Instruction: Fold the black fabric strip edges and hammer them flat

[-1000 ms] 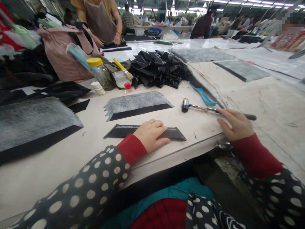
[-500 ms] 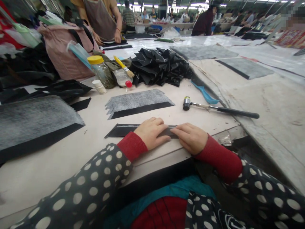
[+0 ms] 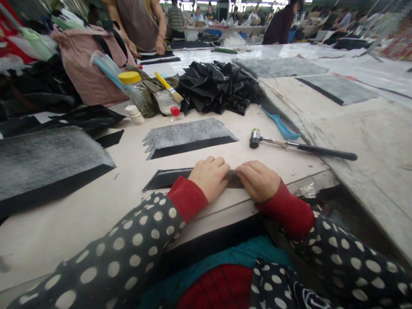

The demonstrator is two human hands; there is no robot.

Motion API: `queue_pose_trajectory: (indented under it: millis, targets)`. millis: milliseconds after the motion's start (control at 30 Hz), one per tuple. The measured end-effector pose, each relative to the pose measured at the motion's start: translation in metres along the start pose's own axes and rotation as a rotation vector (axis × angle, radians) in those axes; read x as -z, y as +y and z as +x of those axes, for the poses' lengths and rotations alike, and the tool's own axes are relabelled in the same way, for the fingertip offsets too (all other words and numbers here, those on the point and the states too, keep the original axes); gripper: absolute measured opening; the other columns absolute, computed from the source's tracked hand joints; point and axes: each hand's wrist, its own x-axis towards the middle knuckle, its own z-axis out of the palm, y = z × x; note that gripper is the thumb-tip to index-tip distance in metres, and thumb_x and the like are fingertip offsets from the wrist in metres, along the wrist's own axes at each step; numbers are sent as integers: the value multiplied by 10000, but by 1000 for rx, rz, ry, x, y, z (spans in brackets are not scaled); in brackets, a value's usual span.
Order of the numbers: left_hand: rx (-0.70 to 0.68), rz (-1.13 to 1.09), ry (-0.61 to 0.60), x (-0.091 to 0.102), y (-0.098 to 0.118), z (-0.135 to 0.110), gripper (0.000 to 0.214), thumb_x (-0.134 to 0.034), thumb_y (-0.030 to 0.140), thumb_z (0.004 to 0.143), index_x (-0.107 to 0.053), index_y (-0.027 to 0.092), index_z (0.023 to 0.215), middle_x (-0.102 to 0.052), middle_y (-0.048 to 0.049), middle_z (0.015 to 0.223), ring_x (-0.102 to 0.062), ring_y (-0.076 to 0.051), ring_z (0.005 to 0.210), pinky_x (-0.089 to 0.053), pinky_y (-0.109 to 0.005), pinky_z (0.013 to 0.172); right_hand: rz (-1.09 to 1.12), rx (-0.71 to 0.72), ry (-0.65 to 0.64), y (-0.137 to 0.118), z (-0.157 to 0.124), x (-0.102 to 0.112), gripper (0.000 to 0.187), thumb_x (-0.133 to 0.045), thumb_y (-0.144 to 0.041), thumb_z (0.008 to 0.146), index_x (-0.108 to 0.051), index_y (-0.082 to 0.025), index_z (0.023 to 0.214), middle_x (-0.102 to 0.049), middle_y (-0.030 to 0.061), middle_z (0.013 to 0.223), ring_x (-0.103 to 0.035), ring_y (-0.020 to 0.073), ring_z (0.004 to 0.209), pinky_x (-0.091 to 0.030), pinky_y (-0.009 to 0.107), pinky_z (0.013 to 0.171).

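A long black strip of material (image 3: pixel 169 178) lies flat on the table in front of me, with a narrow grey line along its far edge. My left hand (image 3: pixel 210 175) rests on the strip's middle, fingers curled at its far edge and the thumb hidden. Close to its right, my right hand (image 3: pixel 259 179) pinches the far edge of the strip between thumb and fingers. The strip's right end is covered by that hand. Beyond the hands lies a fanned stack of grey-faced pieces with black edges (image 3: pixel 189 133).
A hammer (image 3: pixel 255 138) and a blue curved tool (image 3: pixel 283 125) lie at right. Behind stand a heap of black pieces (image 3: pixel 219 88), a yellow-lidded jar (image 3: pixel 138 94), a brush (image 3: pixel 169 87) and a pink bag (image 3: pixel 83 64). Larger grey pieces (image 3: pixel 51 159) lie left. A co-worker (image 3: pixel 138 25) stands opposite.
My left hand has slid slightly right along the strip, and its thumb has tucked out of sight. My right hand still pinches the edge, its fingers a little higher. The view has shifted slightly.
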Motion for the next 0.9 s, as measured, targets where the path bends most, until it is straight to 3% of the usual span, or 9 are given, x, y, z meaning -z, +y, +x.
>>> queue_pose_trajectory:
  millis: [167, 300, 433, 533, 667, 800, 900]
  targets:
    - [-45, 11, -36, 2, 1, -3, 153, -451, 245, 812, -559, 164, 884, -528, -57, 913, -462, -222, 844, -430, -360, 696, 59, 116, -45, 0, -8, 2, 159, -460, -147, 820, -615, -145, 786, -628, 62, 733, -543, 172, 706, -462, 300, 641]
    - [-87, -21, -39, 1, 5, -13, 327, -390, 359, 856, -527, 129, 1045, -533, -80, 944, -459, -234, 883, -427, -380, 751, 71, 73, -103, -5, -13, 5, 173, -478, -215, 826, -631, -133, 810, -629, 73, 753, -544, 179, 720, -470, 318, 656]
    - [-83, -72, -26, -2, 6, -21, 431, -390, 403, 855, -477, 85, 1133, -538, -111, 1017, -461, -238, 934, -411, -386, 834, 78, -7, -138, -8, -11, 3, 295, -458, -293, 834, -601, -88, 990, -619, 124, 911, -534, 218, 824, -481, 365, 716]
    - [-133, -117, 10, -5, -3, -27, 395, -407, 356, 857, -482, 87, 1136, -534, -110, 1095, -460, -221, 993, -387, -363, 904, 61, -31, -182, -9, -11, -2, 355, -451, -331, 832, -587, -66, 1025, -608, 147, 942, -527, 245, 851, -480, 407, 738]
    - [-165, -67, 73, -7, -20, -42, 298, -372, 222, 876, -515, 124, 1118, -539, -79, 1120, -456, -197, 1022, -392, -337, 906, 184, 11, -203, -2, -14, -2, 301, -429, -292, 852, -591, -98, 1014, -608, 128, 977, -536, 213, 892, -475, 374, 792]
    - [-81, 28, 70, -9, -25, -59, 312, -356, 122, 857, -518, 138, 1122, -552, -78, 1050, -481, -199, 926, -437, -345, 819, 256, 11, -162, 26, -20, 19, 261, -415, -217, 847, -568, -150, 1047, -580, 112, 1020, -539, 184, 931, -469, 334, 813]
    - [-79, 11, 82, -12, -22, -65, 315, -354, 104, 848, -518, 126, 1117, -541, -86, 1073, -478, -195, 939, -437, -338, 821, 22, -71, -117, 75, -30, 41, 279, -434, -186, 812, -569, -128, 1050, -562, 150, 1041, -531, 232, 959, -434, 370, 852]
